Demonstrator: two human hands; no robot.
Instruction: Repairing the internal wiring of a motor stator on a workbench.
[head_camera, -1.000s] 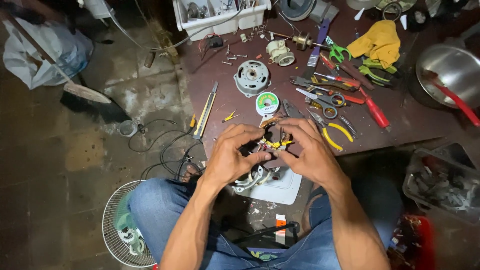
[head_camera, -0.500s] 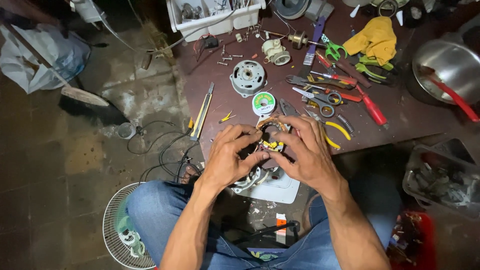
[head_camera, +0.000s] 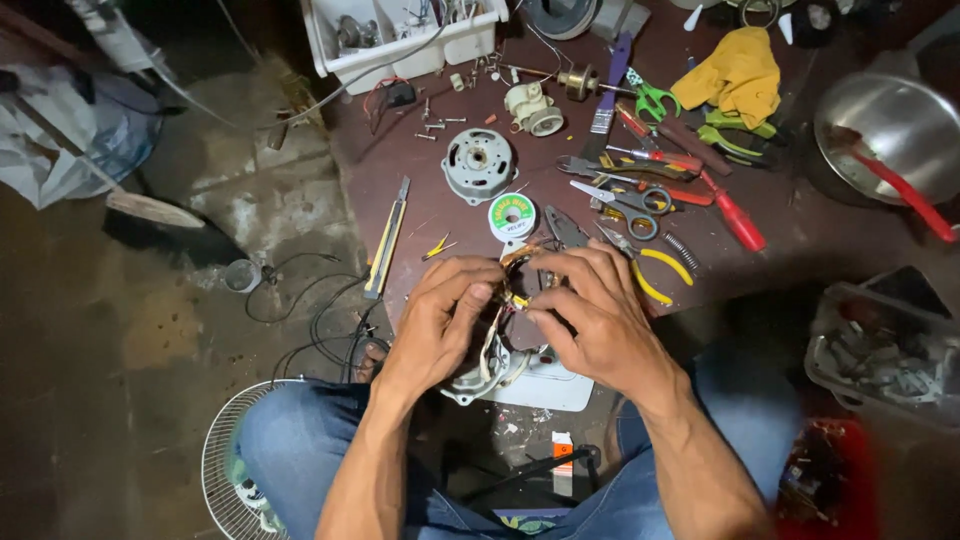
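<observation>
Two hands, left hand and right hand, are closed around a wired motor stator, steadied at the tabletop's near edge.

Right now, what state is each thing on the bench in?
Left hand: gripping the motor stator.
Right hand: fingers on the stator's wires.
Motor stator: held between both hands, wires exposed.
Motor housing: lying flat, apart.
Solder spool: lying flat.
Utility knife: lying untouched.
Scissors: shut.
Yellow-handled pliers: lying beside the right hand.
</observation>
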